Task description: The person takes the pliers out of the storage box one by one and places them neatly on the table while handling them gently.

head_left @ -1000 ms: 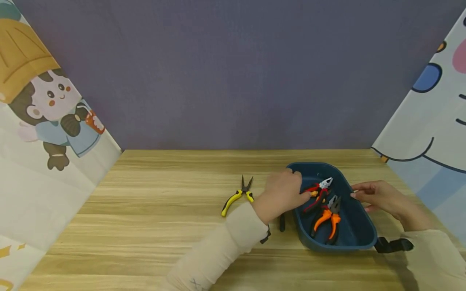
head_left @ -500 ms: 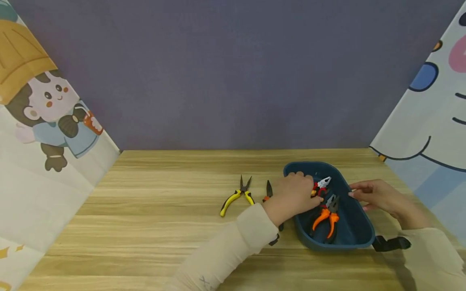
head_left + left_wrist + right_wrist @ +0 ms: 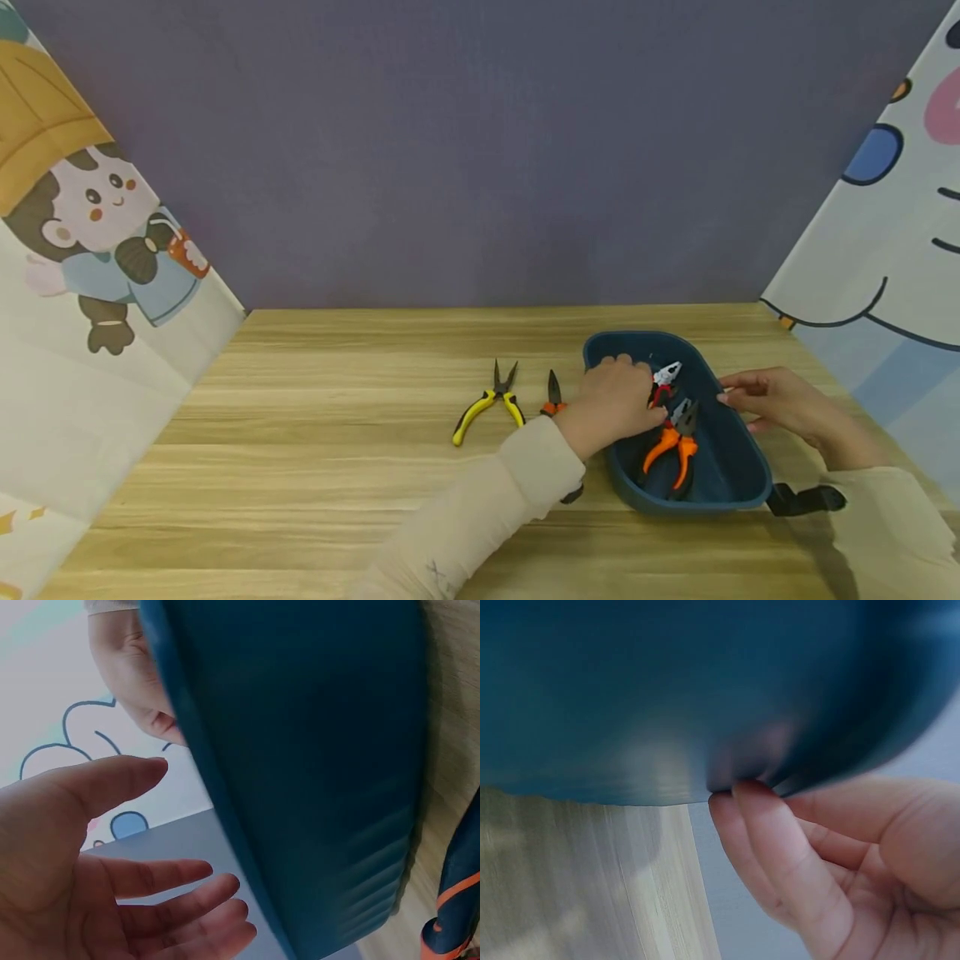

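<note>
A dark blue plastic bin [image 3: 738, 467] stands at the right of the wooden table. Inside lie orange-handled pliers [image 3: 684, 450] and red-handled pliers [image 3: 666, 375] with silver jaws, partly covered by my left hand [image 3: 611, 400]. That hand hovers over the bin's left rim; in the left wrist view its fingers [image 3: 180, 907] are loosely bent and hold nothing. My right hand [image 3: 780, 408] pinches the bin's right rim, its fingertips [image 3: 761, 799] against the outer wall. Yellow-handled long-nose pliers [image 3: 495, 400] lie spread on the table. Beside them, pliers with orange parts [image 3: 553, 392] are mostly hidden by my left arm.
The wooden table [image 3: 300, 433] runs back to a grey panel [image 3: 480, 167]. Printed cartoon panels flank it at left and right. A black strap [image 3: 806, 500] shows by the right sleeve.
My left hand has moved right, farther over the bin, covering more of the red-handled pliers. The pliers with orange parts on the table have come into sight. My right hand keeps its place.
</note>
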